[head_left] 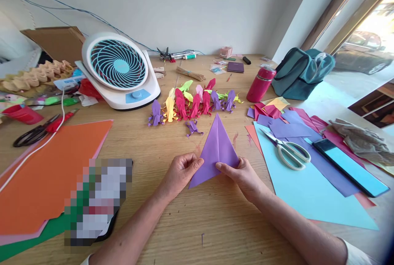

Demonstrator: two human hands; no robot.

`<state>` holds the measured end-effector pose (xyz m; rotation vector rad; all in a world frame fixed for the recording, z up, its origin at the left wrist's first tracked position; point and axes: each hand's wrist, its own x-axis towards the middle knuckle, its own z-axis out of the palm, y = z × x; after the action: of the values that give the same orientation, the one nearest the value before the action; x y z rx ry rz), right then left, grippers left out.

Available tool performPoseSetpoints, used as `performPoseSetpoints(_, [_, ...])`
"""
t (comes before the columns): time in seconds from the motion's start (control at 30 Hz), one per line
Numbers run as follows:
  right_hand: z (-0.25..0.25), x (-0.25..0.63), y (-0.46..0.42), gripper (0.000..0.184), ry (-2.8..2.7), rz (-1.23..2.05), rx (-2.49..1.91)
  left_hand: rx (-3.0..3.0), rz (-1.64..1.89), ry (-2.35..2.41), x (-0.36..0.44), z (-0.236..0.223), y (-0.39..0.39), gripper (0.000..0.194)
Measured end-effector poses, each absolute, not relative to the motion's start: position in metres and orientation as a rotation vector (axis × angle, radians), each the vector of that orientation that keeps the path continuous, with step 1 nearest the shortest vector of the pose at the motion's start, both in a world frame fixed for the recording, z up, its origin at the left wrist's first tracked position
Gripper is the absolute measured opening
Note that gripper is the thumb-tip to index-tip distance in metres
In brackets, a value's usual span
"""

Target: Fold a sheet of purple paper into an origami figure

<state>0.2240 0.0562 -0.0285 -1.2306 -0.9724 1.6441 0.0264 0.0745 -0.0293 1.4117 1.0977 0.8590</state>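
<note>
Between my two hands is a sheet of purple paper (214, 146), folded into a triangle with its tip pointing away from me and a crease down its middle. My left hand (184, 172) pinches its left edge between thumb and fingers. On the right side, my right hand (241, 174) grips the paper, its thumb lying on top near the lower middle and its fingers hidden behind. Just beyond the tip, a small purple origami figure (193, 127) lies on the table, in front of a cluster of red, yellow, green and purple origami figures (194, 105).
A white fan (118, 65) stands back left. Orange sheets (58, 170), a phone (101, 203) and dark scissors (35, 131) lie left. To the right are white-handled scissors (289, 152) on light blue paper (310, 199), another phone (351, 166), a red flask (261, 84) and a teal bag (301, 72).
</note>
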Motion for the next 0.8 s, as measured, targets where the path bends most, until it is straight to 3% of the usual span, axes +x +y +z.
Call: performPoseSetpoints(0.8, [-0.0298, 0.2236, 0.0591, 0.044, -1.066, 1.549, -1.295, 1.401, 0.888, 1.105, 0.0237, -0.037, 0.0811, 0.046])
